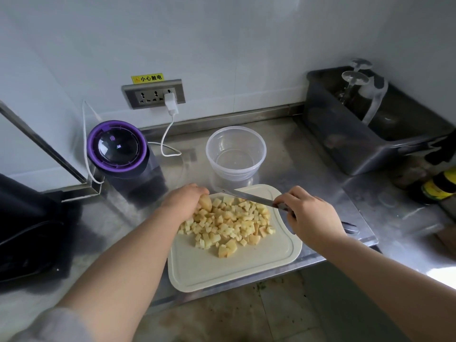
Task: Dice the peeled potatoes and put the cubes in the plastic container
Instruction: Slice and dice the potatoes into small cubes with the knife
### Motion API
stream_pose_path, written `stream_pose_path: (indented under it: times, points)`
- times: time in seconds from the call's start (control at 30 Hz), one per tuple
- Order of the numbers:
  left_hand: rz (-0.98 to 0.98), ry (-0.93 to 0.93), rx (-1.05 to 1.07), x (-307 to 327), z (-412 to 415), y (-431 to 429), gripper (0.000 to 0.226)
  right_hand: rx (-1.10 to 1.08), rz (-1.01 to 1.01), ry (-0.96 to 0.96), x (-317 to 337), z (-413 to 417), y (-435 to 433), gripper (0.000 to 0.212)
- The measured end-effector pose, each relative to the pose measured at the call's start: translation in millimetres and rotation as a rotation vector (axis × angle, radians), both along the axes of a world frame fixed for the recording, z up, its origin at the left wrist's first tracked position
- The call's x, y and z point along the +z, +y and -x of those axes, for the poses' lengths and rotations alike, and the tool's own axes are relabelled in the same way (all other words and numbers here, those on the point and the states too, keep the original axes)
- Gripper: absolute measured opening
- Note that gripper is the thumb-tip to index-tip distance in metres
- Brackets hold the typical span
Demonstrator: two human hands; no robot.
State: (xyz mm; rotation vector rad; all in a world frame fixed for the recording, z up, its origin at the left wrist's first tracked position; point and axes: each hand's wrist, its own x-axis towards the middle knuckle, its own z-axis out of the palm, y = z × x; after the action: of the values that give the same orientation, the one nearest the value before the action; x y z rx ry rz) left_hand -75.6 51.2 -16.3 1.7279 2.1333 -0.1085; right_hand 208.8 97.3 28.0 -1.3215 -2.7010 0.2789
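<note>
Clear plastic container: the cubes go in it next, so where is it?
In the head view, the clear round plastic container stands on the steel counter just behind the white cutting board, right of the purple-lidded appliance.

We read one sign: a yellow sticker (147,78) on the wall (222,45) just above the socket strip (154,94), saying 小心触电 beside a warning triangle. We cannot make out the lit mark (119,146) on the purple lid (98,154) or the yellow label (435,188) on the bottle (444,177).
</note>
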Motion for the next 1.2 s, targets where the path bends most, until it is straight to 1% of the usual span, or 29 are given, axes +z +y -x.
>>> stream_pose_path:
  times: [0.07, 0.13, 0.2, 0.3, 0.37, 0.43, 0.5, 0.53, 0.57, 0.63, 0.67, 0.77, 0.8, 0.93, 0.97, 1.07, 1.1, 1.2]
  points:
    - [-0.045, -0.022, 0.046, 1, 2, -2, 0.037, -0.015, 0.025, 0.011, -1, -1, -2, 0.030]
    - [-0.140, -0.068, 0.128, 6, 3, -8, 0.041, -0.025, 0.045, 0.032, -2, -2, -4, 0.030]
    - [-0.249, -0.158, 0.216, 14, 4, -17, 0.043, 0.001, 0.087, 0.066, -1, -4, -6, 0.028]
    - [-0.385, -0.312, 0.350, 26, 3, -37, 0.043, 0.095, 0.238, 0.090, 3, -4, -9, 0.025]
    - [-0.485, -0.357, 0.414, 29, 1, -59, 0.042, 0.152, 0.335, -0.007, 7, -2, -12, 0.023]
    - [-0.574, -0.355, 0.446, 25, -2, -86, 0.040, 0.215, 0.372, -0.192, 7, 1, -15, 0.022]
    - [-0.620, -0.349, 0.481, 18, -7, -112, 0.039, 0.279, 0.381, -0.350, 7, 6, -18, 0.020]
    - [-0.629, -0.347, 0.490, 14, -9, -124, 0.039, 0.303, 0.386, -0.395, 6, 9, -20, 0.019]
    - [-0.633, -0.342, 0.490, 10, -12, -135, 0.038, 0.314, 0.395, -0.420, 3, 12, -22, 0.023]
    - [-0.646, -0.315, 0.459, 1, -18, -153, 0.038, 0.325, 0.395, -0.448, -2, 20, -20, 0.033]
    - [-0.654, -0.295, 0.429, -3, -21, -162, 0.038, 0.324, 0.386, -0.458, -4, 23, -19, 0.033]
    - [-0.662, -0.206, 0.277, -17, -29, -184, 0.038, 0.334, 0.329, -0.462, -11, 30, -13, 0.023]
    - [-0.643, -0.168, 0.209, -23, -31, -189, 0.038, 0.331, 0.325, -0.457, -12, 33, -12, 0.019]
    - [-0.517, -0.050, -0.001, -44, -40, -194, 0.039, 0.339, 0.327, -0.459, -17, 44, -8, 0.018]
    - [-0.499, -0.043, -0.036, -46, -43, -193, 0.038, 0.345, 0.324, -0.458, -16, 47, -8, 0.018]
    - [-0.491, -0.050, -0.069, -49, -47, -186, 0.041, 0.357, 0.320, -0.473, -13, 53, -7, 0.035]
    - [-0.489, -0.049, -0.075, -48, -47, -184, 0.038, 0.352, 0.324, -0.471, -13, 56, -6, 0.035]
    - [-0.468, -0.055, -0.125, -49, -46, -178, 0.035, 0.331, 0.319, -0.449, -13, 63, -2, 0.024]
